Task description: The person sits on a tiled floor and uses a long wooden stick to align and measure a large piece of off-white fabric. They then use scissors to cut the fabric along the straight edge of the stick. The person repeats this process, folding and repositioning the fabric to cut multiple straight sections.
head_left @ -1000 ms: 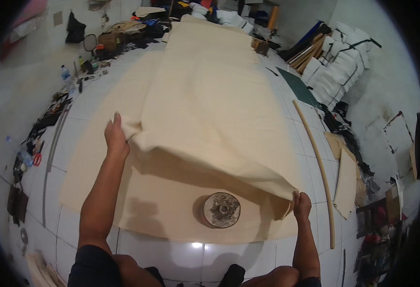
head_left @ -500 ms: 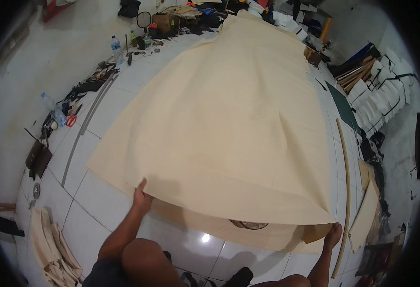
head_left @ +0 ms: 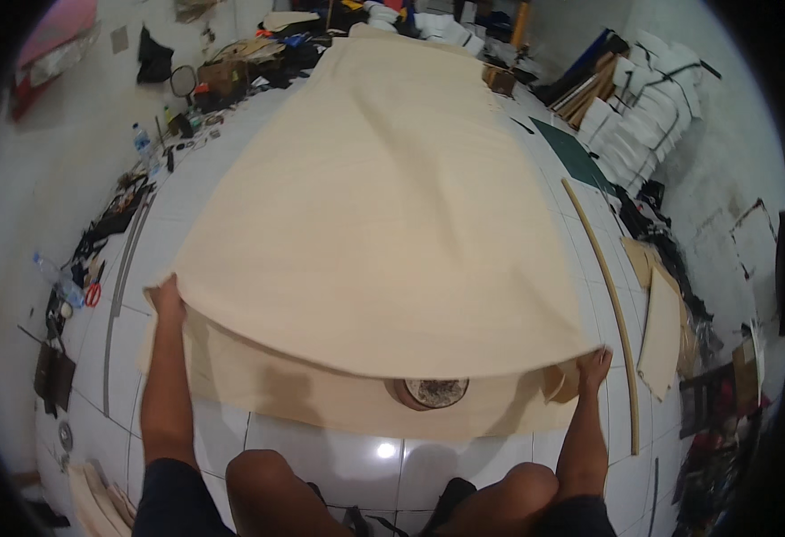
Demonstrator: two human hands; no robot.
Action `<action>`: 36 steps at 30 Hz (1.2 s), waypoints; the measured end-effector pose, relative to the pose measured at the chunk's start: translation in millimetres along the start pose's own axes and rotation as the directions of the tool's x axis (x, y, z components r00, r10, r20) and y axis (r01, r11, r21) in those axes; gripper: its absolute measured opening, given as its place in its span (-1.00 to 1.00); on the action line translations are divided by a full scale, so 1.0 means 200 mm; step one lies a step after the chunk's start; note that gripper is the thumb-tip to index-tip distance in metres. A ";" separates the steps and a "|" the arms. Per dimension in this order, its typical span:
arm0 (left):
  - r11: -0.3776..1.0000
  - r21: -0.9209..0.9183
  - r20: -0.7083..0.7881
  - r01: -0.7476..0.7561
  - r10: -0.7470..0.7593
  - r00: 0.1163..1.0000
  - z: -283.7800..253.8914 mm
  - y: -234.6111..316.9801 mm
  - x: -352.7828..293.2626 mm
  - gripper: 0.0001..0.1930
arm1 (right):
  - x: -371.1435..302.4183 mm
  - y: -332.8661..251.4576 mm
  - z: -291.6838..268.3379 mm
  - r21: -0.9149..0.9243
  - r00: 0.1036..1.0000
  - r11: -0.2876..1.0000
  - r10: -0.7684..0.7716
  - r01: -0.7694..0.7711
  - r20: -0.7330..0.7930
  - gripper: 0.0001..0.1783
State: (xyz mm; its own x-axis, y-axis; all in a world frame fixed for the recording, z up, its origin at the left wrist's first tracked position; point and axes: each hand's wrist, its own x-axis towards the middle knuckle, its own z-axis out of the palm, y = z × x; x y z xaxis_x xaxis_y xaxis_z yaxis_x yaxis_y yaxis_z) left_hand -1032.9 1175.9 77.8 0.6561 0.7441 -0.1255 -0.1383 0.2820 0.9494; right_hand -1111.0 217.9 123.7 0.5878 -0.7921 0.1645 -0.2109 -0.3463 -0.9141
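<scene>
A large cream sheet of fabric (head_left: 383,224) stretches from me toward the far wall. My left hand (head_left: 168,295) grips its near left corner, fingers closed round the edge. At the near right corner my right hand (head_left: 594,365) is closed on the same sheet. Between the hands the near edge hangs raised in a shallow curve. Below it lies another cream layer (head_left: 276,394) on the tiles. A round object with a mottled top (head_left: 437,392) rests on that layer, partly hidden by the raised edge.
A long wooden stick (head_left: 609,304) lies on the right, near cream offcuts (head_left: 661,336) and a green mat (head_left: 571,152). On the left are a metal ruler (head_left: 119,313), red-handled scissors (head_left: 93,294) and plastic bottles (head_left: 61,279). Folded cream cloth (head_left: 97,501) lies at lower left.
My left hand has moved left and outward to the sheet's corner. The near edge is lifted higher and spread wider, uncovering more of the round object. The view has shifted too.
</scene>
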 end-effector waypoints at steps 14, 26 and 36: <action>0.920 -0.116 0.298 -0.373 0.391 0.871 0.12 2.09 0.46 -0.58 | 0.76 -1.51 -0.39 -0.513 0.344 0.354 -0.931 0.782 -0.119 -0.60; 0.911 0.410 -0.087 -0.036 0.079 0.993 -0.45 -0.08 -0.49 -0.30 | -0.06 0.20 -0.46 -0.421 0.830 0.737 -0.347 0.529 0.436 -0.81; 0.783 0.620 -0.202 -0.047 0.217 0.955 -0.50 -0.16 -0.63 -0.24 | -0.30 0.20 -0.35 -0.587 0.752 0.485 -0.290 0.648 0.592 -0.85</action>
State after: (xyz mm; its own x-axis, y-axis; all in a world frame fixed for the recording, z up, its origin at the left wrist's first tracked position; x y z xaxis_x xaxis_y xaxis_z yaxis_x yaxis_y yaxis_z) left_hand -1185.2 1134.5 33.8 0.4471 0.8940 0.0283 0.3204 -0.1896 0.9281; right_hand -1208.9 215.7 103.3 0.9655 -0.1980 0.1692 -0.1794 -0.9765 -0.1192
